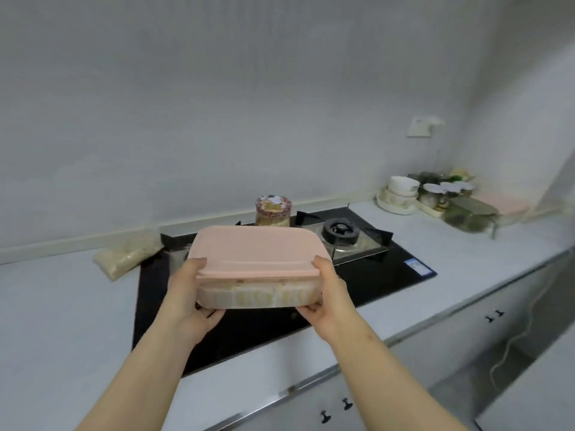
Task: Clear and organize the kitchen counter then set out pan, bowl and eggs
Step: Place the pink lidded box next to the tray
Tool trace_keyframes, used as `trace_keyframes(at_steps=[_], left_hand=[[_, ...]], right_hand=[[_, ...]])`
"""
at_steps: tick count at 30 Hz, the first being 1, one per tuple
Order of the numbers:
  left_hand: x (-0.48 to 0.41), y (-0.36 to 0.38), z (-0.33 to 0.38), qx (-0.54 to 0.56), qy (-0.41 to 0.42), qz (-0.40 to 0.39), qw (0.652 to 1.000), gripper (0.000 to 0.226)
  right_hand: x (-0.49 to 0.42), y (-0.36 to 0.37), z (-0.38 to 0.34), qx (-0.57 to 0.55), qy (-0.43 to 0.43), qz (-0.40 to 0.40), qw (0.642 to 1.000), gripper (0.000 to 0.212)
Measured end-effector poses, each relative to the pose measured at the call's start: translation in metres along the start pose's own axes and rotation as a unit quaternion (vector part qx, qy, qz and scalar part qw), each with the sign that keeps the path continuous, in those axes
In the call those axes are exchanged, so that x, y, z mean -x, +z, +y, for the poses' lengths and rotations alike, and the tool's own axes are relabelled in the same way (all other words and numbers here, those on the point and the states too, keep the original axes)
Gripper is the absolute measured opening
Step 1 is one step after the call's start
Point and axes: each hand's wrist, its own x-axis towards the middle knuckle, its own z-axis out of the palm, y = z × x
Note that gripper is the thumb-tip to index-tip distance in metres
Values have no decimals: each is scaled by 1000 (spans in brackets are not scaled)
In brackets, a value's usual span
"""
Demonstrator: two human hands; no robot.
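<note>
We hold the pink-lidded box (258,269) in both hands, lifted clear above the black hob (389,275), which we judge to be the clearing part of the job, not the setting out. Our left hand (186,293) takes the box at its nine o'clock end and our right hand (329,290) at its three o'clock end. Each thumb lies along the lid's edge and the fingers curl under the base, so the lid is pinned down while the weight sits on the fingers. The pale contents show through the clear wall, and a level, two-handed hold keeps them from sliding. At twelve o'clock from the box, just behind it, a jar (273,211) with a patterned lid stands on the back of the hob. At ten o'clock a clear bag of grains (127,256) lies half on the white counter (62,306), touching the hob's corner. At two o'clock the gas burner (340,231) is bare, which suits a pan later. Further out at two o'clock, well apart, stacked white bowls (401,191) and a glass container (469,213) crowd the corner; the bowl would likely come from there. We see no pan and no eggs. The jar and bag probably need moving off too.
</note>
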Motion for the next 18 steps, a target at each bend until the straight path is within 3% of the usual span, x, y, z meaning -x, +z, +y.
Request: trace_keyframes(at_steps=[3, 11, 18], left_hand=[[15, 52, -34, -17, -29, -31, 999, 29], [21, 186, -113, -88, -74, -133, 984, 13], [-13, 287, -161, -104, -92, -209, 968, 15]], right_hand=[[10, -54, -34, 4, -27, 12, 1000, 17], [-5, -169, -100, -69, -86, 115, 987, 43], [-58, -235, -154, -102, -126, 170, 972, 40]])
